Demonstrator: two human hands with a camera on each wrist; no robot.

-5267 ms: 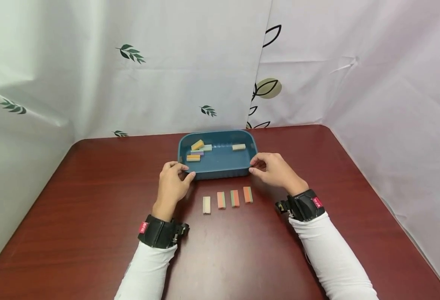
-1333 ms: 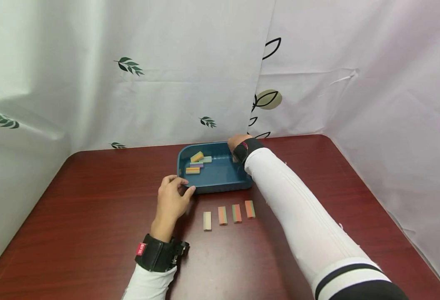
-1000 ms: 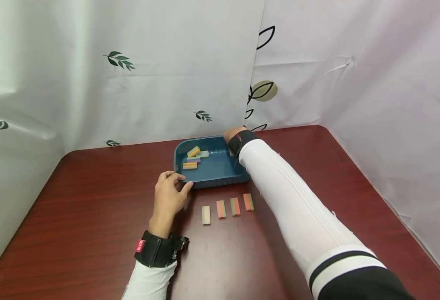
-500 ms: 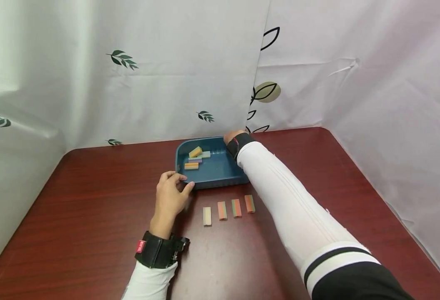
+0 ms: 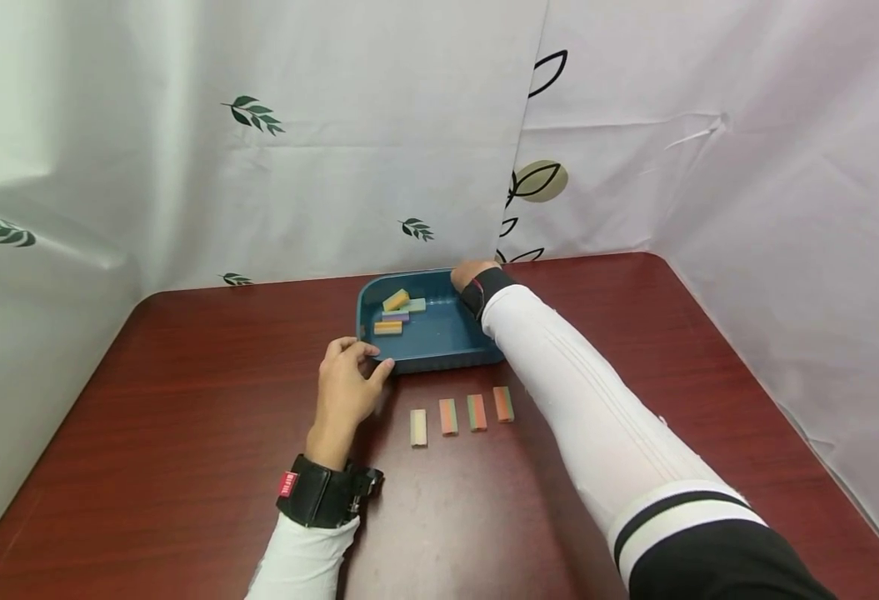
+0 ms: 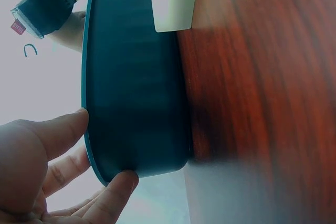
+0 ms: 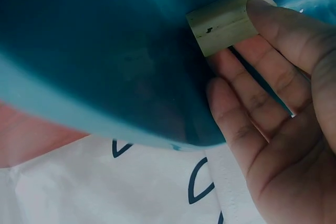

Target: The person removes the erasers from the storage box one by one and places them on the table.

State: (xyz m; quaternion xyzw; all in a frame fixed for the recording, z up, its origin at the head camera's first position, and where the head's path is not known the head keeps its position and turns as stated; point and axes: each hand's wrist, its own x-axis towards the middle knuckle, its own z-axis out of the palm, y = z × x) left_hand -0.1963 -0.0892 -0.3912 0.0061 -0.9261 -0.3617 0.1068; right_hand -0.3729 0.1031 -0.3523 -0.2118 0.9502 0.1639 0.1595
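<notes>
Your right hand reaches into the far right corner of the blue tray. In the right wrist view, its grip is holding a pale yellow block: one finger lies on top of the block and the others sit under it, close to the tray wall.

Your left hand holds the tray's near left corner. Its grip is pinching the rim, with the thumb on one side and the fingers on the other.

Four more blocks lie at the left of the tray. On the red-brown tabletop, four blocks stand in a row just in front of the tray.
</notes>
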